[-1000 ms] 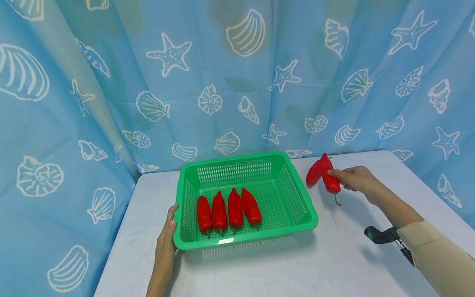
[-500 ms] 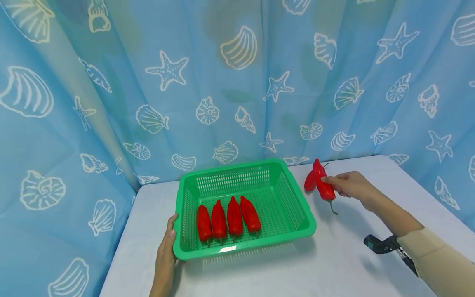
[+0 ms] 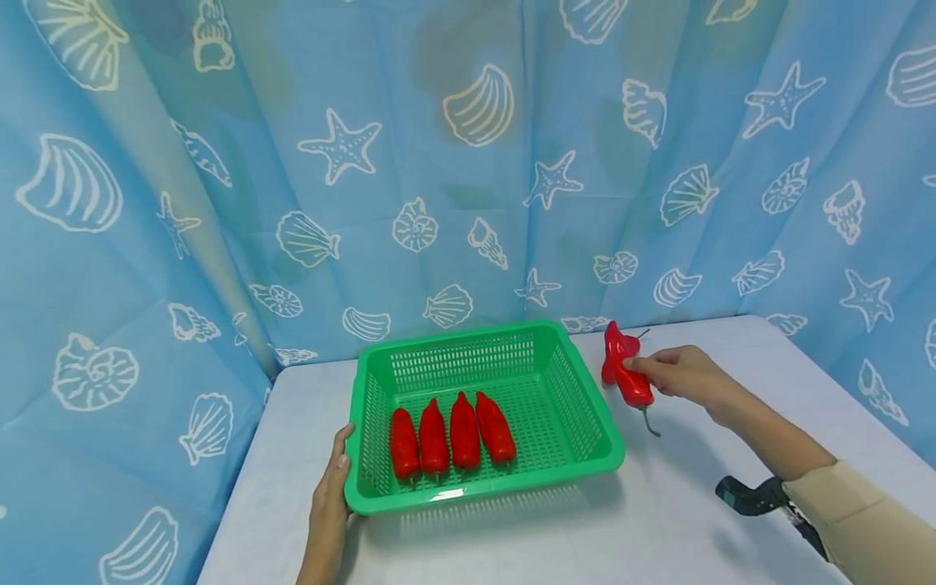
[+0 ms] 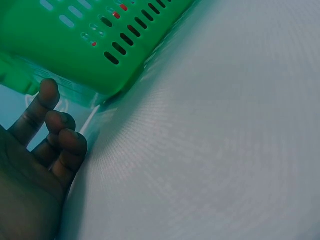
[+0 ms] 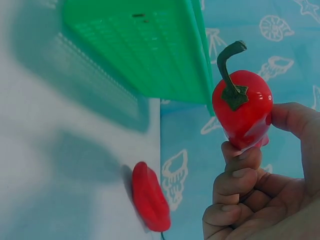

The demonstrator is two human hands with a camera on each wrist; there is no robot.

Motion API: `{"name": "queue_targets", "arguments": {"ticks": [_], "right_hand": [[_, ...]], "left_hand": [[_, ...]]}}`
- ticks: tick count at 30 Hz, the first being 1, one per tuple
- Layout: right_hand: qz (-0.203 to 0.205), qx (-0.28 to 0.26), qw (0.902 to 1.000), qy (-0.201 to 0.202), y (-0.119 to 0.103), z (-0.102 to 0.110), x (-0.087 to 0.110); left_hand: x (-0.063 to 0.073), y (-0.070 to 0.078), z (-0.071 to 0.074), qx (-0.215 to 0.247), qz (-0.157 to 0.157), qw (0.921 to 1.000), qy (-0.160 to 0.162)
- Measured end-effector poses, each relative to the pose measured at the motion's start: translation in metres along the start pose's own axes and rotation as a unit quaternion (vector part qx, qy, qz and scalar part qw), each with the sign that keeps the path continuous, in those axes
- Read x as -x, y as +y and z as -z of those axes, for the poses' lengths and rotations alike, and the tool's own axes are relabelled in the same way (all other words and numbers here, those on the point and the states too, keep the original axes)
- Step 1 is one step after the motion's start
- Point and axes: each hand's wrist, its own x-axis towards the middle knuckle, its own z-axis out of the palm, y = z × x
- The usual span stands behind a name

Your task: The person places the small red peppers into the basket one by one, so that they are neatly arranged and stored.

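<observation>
My right hand (image 3: 682, 374) pinches a red pepper (image 3: 634, 388) between thumb and fingers, above the table at the right of the green basket (image 3: 600, 465). In the right wrist view the held pepper (image 5: 243, 112) points its curved green stem at the camera. A second red pepper (image 5: 150, 197) lies on the table behind it, mostly covered in the head view. Inside the basket several red peppers (image 3: 464, 431) lie side by side, stems toward me. At the basket's left side, my left hand (image 3: 329, 504) rests with loosely bent fingers (image 4: 70, 142) against the wall.
A white cloth (image 3: 512, 544) covers the table. Behind and at both sides hangs a blue curtain (image 3: 409, 97) with white shells and starfish. Under the right forearm shows a black wrist device (image 3: 753, 494).
The right hand has moved a little left toward the basket with the pepper, which now overlaps more of the one on the table. The head view has tilted up slightly. The left hand stays put.
</observation>
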Motion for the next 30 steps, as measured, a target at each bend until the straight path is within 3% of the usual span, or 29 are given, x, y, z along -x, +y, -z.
{"name": "queue_targets", "arguments": {"ticks": [15, 30], "right_hand": [[-0.001, -0.001, 0.9999, -0.016, -0.014, -0.017, 0.008], [0.029, 0.028, 0.9991, -0.015, -0.039, -0.025, 0.009]], "left_hand": [[-0.001, -0.002, -0.006, -0.011, -0.001, 0.9999, 0.007], [0.0, 0.0, 0.0, -0.009, -0.006, 0.9999, 0.005]]}}
